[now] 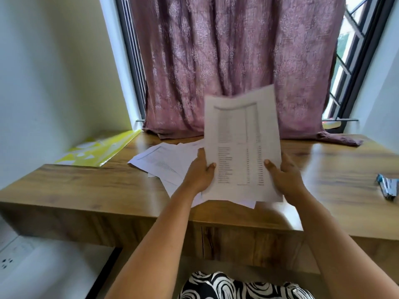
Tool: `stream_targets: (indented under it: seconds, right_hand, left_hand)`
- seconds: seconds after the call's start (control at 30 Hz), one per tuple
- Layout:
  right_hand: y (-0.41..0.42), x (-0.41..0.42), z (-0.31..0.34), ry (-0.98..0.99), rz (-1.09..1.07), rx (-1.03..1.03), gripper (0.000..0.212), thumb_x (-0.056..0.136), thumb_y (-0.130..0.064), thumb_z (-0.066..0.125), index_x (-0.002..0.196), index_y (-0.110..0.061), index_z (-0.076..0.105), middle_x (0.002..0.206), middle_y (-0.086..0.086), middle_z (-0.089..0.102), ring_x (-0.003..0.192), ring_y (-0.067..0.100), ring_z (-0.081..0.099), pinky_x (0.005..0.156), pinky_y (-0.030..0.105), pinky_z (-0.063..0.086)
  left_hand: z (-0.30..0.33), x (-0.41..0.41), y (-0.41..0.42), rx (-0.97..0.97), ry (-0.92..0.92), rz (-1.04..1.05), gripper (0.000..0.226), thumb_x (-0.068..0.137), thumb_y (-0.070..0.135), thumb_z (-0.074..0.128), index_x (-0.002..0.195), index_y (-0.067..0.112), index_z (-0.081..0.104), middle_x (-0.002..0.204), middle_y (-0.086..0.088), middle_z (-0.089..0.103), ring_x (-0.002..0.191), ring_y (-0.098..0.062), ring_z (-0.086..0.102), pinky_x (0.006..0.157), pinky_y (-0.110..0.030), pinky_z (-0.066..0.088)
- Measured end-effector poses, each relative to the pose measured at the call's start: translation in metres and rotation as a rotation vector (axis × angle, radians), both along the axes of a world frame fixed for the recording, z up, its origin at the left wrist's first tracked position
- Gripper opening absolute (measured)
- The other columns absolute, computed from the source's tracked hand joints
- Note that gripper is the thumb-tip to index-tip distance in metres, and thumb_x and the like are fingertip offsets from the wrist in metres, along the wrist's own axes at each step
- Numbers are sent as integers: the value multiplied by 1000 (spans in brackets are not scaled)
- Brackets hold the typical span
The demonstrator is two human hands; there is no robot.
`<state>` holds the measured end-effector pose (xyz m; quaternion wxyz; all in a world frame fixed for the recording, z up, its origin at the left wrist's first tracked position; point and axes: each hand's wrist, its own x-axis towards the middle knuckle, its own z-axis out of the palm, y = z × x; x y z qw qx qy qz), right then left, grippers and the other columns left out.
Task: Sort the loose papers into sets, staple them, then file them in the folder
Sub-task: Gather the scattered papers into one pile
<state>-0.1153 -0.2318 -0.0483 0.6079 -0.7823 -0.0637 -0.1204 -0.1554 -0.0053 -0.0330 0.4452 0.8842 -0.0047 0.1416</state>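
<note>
I held a white printed sheet of paper with columns of small text (241,145) up off the wooden bench (86,186), tilted toward me, its top edge blurred. My left hand (199,173) gripped the sheet's left edge, thumb on the front and fingers curled behind; my right hand (285,178) gripped the right edge the same way, thumb on the printed face. More white sheets seemed stacked behind the front one, corners poking out at the bottom; count unclear. A loose heap of white printed papers (164,162) lay fanned on the bench just left of and behind my left hand. A yellow plastic folder with white shapes (97,148) lay flat at the bench's far left corner, well apart from the heap. A blue and silver stapler (388,187) sat at the right edge of the bench. A mauve patterned curtain (233,61) hung behind, its hem resting on the bench.
</note>
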Motion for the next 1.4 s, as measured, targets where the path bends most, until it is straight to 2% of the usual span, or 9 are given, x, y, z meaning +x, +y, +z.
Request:
stream_targets:
  seconds: [0.17,0.33,0.5,0.6,0.77,0.87,0.93,1.13,1.4]
  right_hand:
    - [7,23,-12,380,-34,293,25,94,-13,60,119,-15,58,111,8,67,97,32,65,88,53,54]
    - [4,34,-13,386,-258,503,38,93,-7,57,130,-13,52,121,8,62,101,32,63,87,54,54]
    - [15,41,-5,382,-280,540,36,95,-8,56,131,-12,52,124,5,61,101,29,61,89,47,53]
    - [31,36,-5,336,-271,412,35,96,-11,54,131,-13,53,125,5,60,106,29,58,93,42,50]
    - [43,14,-9,353,-192,-57,33,97,-21,54,128,-9,47,126,12,57,98,26,52,86,37,45]
    - [42,1,-7,335,-139,-347,31,98,-26,53,122,-8,51,126,12,58,104,30,55,81,31,40]
    - [38,-4,-6,315,-220,-602,45,98,-42,48,126,-8,53,127,12,58,116,31,53,88,33,42]
    - [18,15,-25,618,-335,-860,100,86,-77,25,154,-8,3,159,26,2,147,42,-1,117,54,6]
    - [25,51,-18,343,168,-545,88,92,-63,36,153,-21,-11,162,4,10,147,32,19,119,50,14]
  left_hand:
    - [6,23,27,-251,214,-11,37,103,42,39,118,18,62,125,-6,63,111,-23,59,90,-35,49]
    - [-36,43,58,717,321,116,56,103,50,18,149,24,34,162,-5,18,149,-29,13,118,-50,20]
    - [-22,14,21,810,476,-84,60,102,53,20,151,19,27,158,-6,24,144,-32,18,113,-49,26]
    - [-12,-27,8,614,474,-330,57,101,48,38,151,22,31,156,0,32,142,-23,28,112,-40,30]
    - [18,-47,46,-298,322,-500,22,100,20,51,118,21,64,112,-2,72,97,-19,69,87,-32,53]
    - [12,4,66,-114,194,53,33,98,41,53,122,20,62,126,-4,65,118,-25,59,104,-47,45]
    - [0,34,67,234,401,249,70,92,66,41,144,19,42,150,-12,40,139,-34,35,114,-51,29]
    - [-16,78,57,335,477,302,104,75,81,50,151,13,26,157,-15,27,144,-37,23,116,-51,21]
    - [-13,95,75,-75,595,22,83,54,41,88,127,25,52,123,-3,64,104,-26,65,91,-50,54]
